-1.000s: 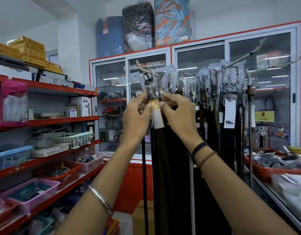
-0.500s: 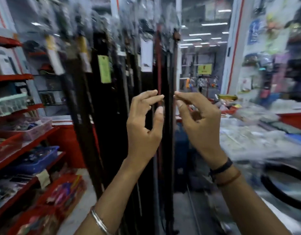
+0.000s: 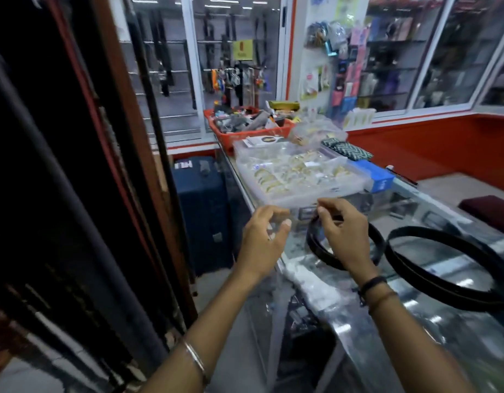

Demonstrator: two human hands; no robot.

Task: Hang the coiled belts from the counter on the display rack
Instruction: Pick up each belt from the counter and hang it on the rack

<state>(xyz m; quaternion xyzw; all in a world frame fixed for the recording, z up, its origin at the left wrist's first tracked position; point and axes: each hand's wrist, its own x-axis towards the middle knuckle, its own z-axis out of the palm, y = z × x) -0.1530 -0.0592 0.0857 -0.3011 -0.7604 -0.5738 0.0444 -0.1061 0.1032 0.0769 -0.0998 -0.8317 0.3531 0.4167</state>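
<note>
Right now your right hand (image 3: 343, 236) is over the glass counter (image 3: 432, 330), fingers curled down, thumb and forefinger pinched at the top left edge of the near coiled belt (image 3: 319, 245). Looks like a pinch on the belt rim, but the palm hides the contact, so I cannot tell if you really grip it. That belt is a black loop lying flat on the glass, opening facing up, its long axis running roughly left to right under your hand; most of it is covered by your hand and wrist. No buckle end visible, so which way it points is unclear.

Your left hand (image 3: 263, 242) is just left of the right one, off the counter edge, open, fingers loosely curved, thumb out, holding nothing. Not touching the belt.

Second coiled belt (image 3: 415, 276), bigger black loop, lies flat to the right of your right hand, just beside the first, long axis slanting from upper left to lower right. Whether the two loops touch is hidden by your wrist.

Beyond both hands: a clear plastic tray (image 3: 299, 197) of gold items, then a red basket (image 3: 245, 136) further back. Hanging belts on the display rack (image 3: 83, 171) fill the space left of your left hand, straps hanging straight down, blurred.
</note>
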